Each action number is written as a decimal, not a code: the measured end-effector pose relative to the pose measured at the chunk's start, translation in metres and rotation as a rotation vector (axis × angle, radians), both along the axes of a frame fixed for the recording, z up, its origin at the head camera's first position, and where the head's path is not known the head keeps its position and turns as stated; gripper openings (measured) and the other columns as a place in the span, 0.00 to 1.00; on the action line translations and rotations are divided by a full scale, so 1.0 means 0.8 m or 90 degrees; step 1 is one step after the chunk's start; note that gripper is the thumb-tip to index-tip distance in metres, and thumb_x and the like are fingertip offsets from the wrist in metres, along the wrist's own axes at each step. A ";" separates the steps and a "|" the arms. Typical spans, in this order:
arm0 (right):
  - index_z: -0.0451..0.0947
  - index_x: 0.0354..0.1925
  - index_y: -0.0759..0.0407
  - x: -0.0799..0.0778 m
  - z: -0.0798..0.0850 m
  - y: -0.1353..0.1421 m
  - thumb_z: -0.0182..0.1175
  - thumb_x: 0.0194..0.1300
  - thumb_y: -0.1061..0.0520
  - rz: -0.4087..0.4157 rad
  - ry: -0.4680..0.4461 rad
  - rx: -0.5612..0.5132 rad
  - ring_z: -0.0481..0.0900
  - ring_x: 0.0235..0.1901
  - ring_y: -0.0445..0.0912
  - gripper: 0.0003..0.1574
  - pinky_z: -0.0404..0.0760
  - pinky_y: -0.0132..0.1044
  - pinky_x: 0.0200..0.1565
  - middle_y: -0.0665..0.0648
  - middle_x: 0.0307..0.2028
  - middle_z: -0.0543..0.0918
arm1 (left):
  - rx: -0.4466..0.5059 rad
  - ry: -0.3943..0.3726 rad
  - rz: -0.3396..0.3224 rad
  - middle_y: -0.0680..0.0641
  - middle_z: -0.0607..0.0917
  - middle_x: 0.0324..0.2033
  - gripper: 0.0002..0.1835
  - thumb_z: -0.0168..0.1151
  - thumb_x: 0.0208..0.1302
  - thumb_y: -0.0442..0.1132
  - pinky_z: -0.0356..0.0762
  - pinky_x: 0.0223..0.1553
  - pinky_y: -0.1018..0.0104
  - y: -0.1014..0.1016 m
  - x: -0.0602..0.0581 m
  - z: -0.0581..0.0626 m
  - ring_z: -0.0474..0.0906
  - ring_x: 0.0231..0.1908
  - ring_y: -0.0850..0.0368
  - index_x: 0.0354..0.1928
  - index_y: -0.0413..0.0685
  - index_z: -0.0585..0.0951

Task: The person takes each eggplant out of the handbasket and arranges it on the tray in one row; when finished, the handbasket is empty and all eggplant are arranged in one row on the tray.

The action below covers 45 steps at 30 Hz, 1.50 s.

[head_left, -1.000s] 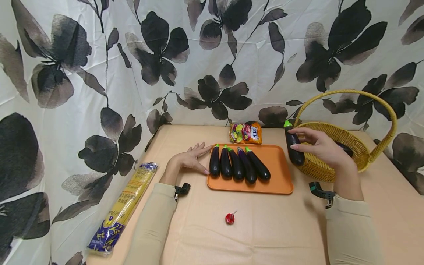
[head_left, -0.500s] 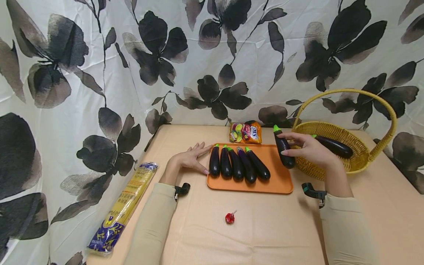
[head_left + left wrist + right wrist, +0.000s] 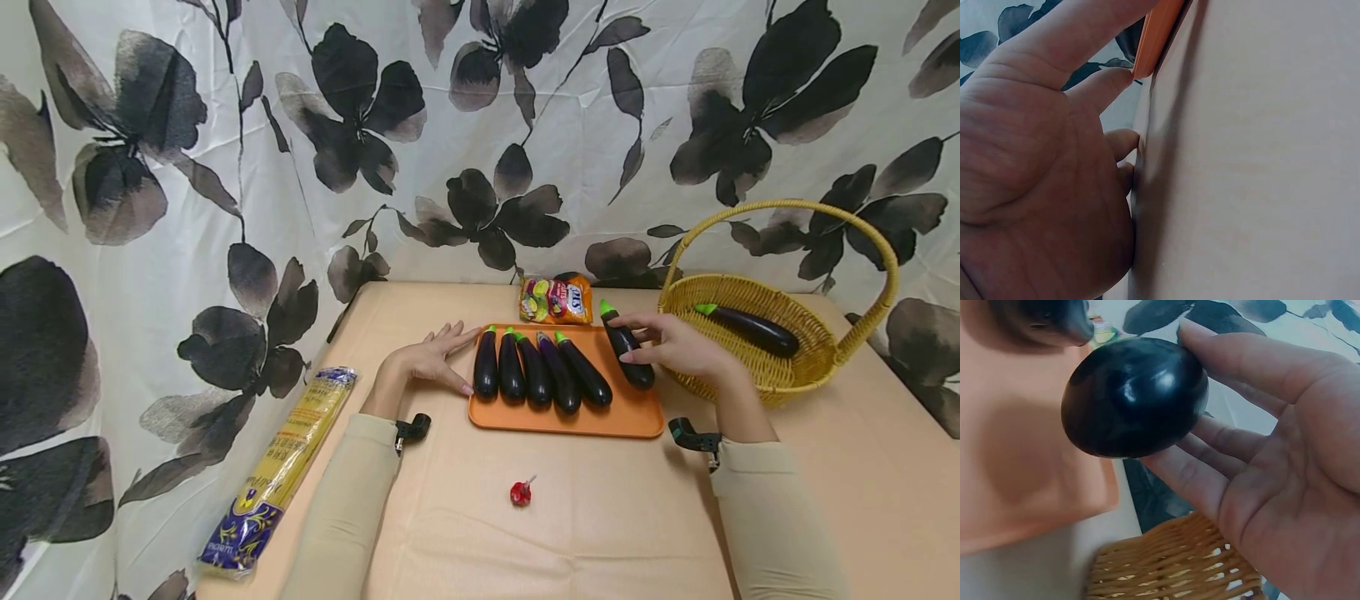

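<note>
Pinched between the thumb and fingers of my right hand (image 3: 678, 346) is a dark eggplant (image 3: 626, 346) with a green stem end. It is over the right part of the orange tray (image 3: 637, 421), and the right wrist view shows its rounded glossy end (image 3: 1135, 397) from below. Several more eggplants (image 3: 536, 371) lie side by side on the tray, stems pointing away. My left hand (image 3: 427, 362) rests at the tray's left edge with fingers spread, thumb and fingertips right at the rim. In the left wrist view its palm (image 3: 1041, 162) faces the camera.
A yellow wicker basket (image 3: 795, 383) with a tall handle stands at the right, one eggplant (image 3: 750, 329) inside. Behind the tray lies an orange candy bag (image 3: 555, 300). A spaghetti pack (image 3: 281, 471) lies at the left, a red-wrapped lollipop (image 3: 521, 493) in front.
My right hand has carried the eggplant leftward from beside the basket to over the tray's right part. The eggplant in the basket now shows fully. My left hand has stayed put.
</note>
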State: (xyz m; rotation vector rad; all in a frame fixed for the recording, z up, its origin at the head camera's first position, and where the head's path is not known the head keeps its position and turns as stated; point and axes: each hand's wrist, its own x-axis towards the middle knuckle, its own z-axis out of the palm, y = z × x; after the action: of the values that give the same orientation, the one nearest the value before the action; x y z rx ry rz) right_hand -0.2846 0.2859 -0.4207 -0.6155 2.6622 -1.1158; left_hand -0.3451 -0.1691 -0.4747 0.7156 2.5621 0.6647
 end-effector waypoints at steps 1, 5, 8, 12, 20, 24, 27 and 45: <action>0.73 0.73 0.52 -0.001 -0.002 -0.001 0.71 0.69 0.50 0.000 -0.002 0.003 0.76 0.63 0.65 0.38 0.80 0.53 0.60 0.67 0.69 0.75 | 0.001 -0.001 0.001 0.42 0.36 0.84 0.68 0.83 0.44 0.64 0.24 0.81 0.41 0.000 0.000 0.000 0.25 0.83 0.42 0.84 0.69 0.50; 0.73 0.72 0.51 -0.005 -0.009 -0.007 0.71 0.68 0.51 0.008 -0.009 0.012 0.73 0.65 0.66 0.37 0.76 0.63 0.64 0.67 0.70 0.74 | 0.004 -0.001 0.002 0.42 0.36 0.84 0.68 0.83 0.44 0.64 0.23 0.82 0.42 0.000 0.000 0.000 0.25 0.83 0.42 0.84 0.71 0.50; 0.73 0.72 0.52 -0.006 -0.013 -0.011 0.70 0.69 0.51 0.026 -0.015 0.019 0.71 0.66 0.66 0.37 0.73 0.67 0.65 0.66 0.71 0.73 | 0.003 -0.002 0.002 0.42 0.36 0.84 0.68 0.83 0.44 0.64 0.23 0.82 0.42 0.000 0.000 0.000 0.25 0.83 0.43 0.84 0.71 0.50; 0.73 0.73 0.52 -0.006 -0.018 -0.016 0.70 0.69 0.50 0.039 -0.038 0.023 0.69 0.68 0.66 0.37 0.72 0.68 0.66 0.66 0.72 0.72 | 0.001 -0.001 0.002 0.42 0.36 0.84 0.68 0.83 0.45 0.64 0.23 0.82 0.43 -0.001 -0.001 -0.001 0.25 0.83 0.43 0.84 0.70 0.50; 0.74 0.71 0.56 -0.011 -0.031 -0.021 0.70 0.69 0.52 0.044 -0.044 0.040 0.71 0.67 0.63 0.35 0.68 0.67 0.70 0.68 0.70 0.73 | -0.001 -0.002 0.001 0.42 0.36 0.84 0.68 0.82 0.46 0.64 0.24 0.82 0.42 0.001 0.001 0.000 0.25 0.83 0.42 0.84 0.70 0.49; 0.74 0.71 0.57 -0.013 -0.034 -0.022 0.68 0.71 0.53 0.051 -0.053 0.038 0.71 0.67 0.64 0.34 0.67 0.66 0.71 0.68 0.70 0.74 | -0.001 -0.003 0.002 0.42 0.36 0.84 0.67 0.82 0.46 0.63 0.24 0.82 0.42 0.002 0.002 0.001 0.25 0.83 0.42 0.84 0.69 0.49; 0.73 0.71 0.59 -0.013 -0.035 -0.023 0.66 0.72 0.54 0.064 -0.056 0.031 0.71 0.68 0.65 0.33 0.67 0.67 0.71 0.69 0.69 0.75 | 0.001 -0.004 0.004 0.42 0.36 0.84 0.67 0.82 0.46 0.63 0.24 0.82 0.42 0.002 0.003 0.001 0.25 0.83 0.42 0.84 0.70 0.50; 0.71 0.73 0.61 -0.012 -0.031 -0.025 0.67 0.71 0.52 0.072 -0.042 0.044 0.73 0.68 0.67 0.37 0.71 0.65 0.69 0.68 0.69 0.76 | 0.000 -0.004 0.001 0.43 0.35 0.84 0.67 0.82 0.47 0.64 0.23 0.81 0.41 0.000 0.002 0.000 0.24 0.83 0.42 0.84 0.70 0.49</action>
State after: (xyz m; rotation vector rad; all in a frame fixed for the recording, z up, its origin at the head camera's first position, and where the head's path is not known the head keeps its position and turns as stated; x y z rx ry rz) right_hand -0.2945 0.2660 -0.4452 -0.6952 2.5625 -0.9928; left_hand -0.3432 -0.1695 -0.4745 0.7112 2.5577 0.6665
